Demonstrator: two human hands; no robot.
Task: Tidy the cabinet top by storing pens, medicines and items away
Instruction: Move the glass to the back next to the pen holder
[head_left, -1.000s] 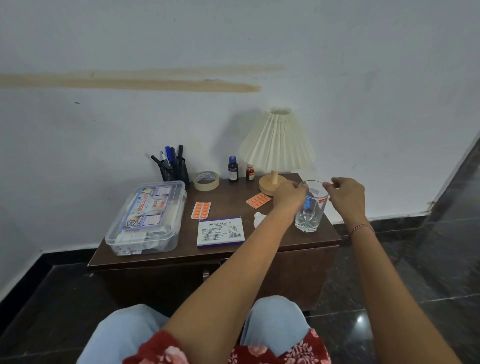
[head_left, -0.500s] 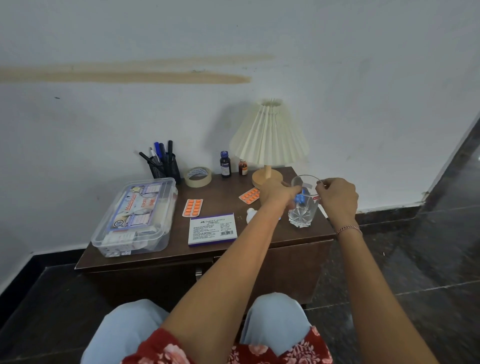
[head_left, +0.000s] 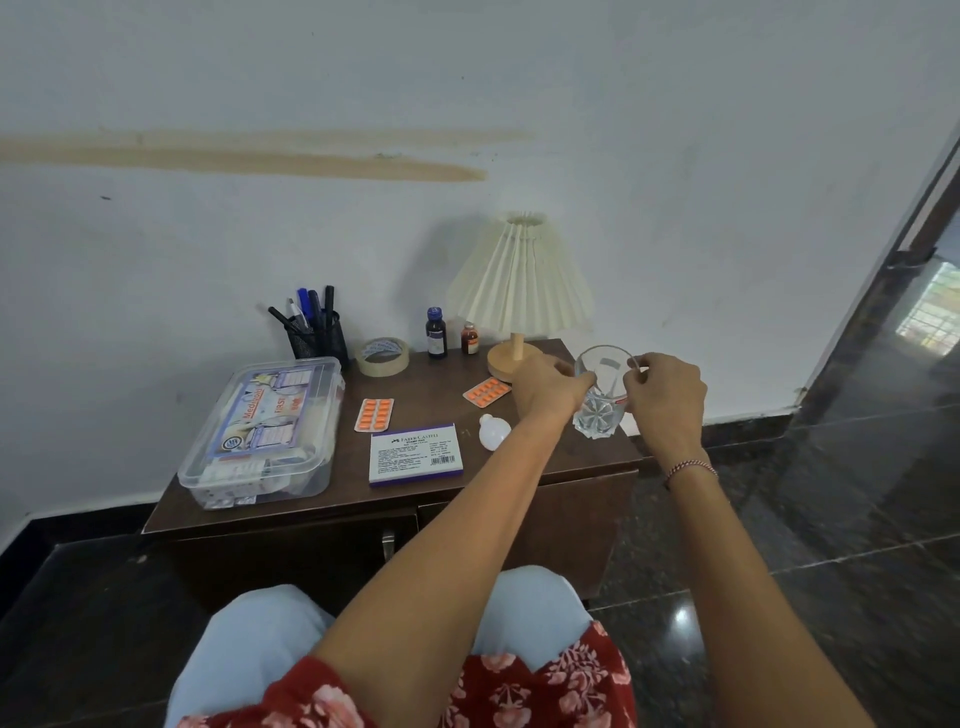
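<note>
A clear drinking glass (head_left: 597, 410) stands at the right end of the brown cabinet top (head_left: 436, 379). My left hand (head_left: 545, 387) grips its left rim, and my right hand (head_left: 665, 397) pinches the right rim with curled fingers. Something thin leans inside the glass; I cannot tell what. Two orange tablet strips (head_left: 374, 414) (head_left: 487, 391), a white dropper bottle (head_left: 493, 431) and a white-and-purple stamp pad box (head_left: 415, 453) lie in the middle. A mesh pen holder (head_left: 318, 338) with several pens stands at the back.
A clear lidded first-aid box (head_left: 260, 436) fills the left end. A tape roll (head_left: 382, 356), two small medicine bottles (head_left: 436, 332) (head_left: 470, 338) and a pleated lamp (head_left: 519, 291) line the wall side. Below the top is a cabinet door handle (head_left: 387, 543). My knees are just in front.
Both hands stay at the glass's rim. The blue object that showed inside the glass earlier no longer shows. The view has shifted slightly.
</note>
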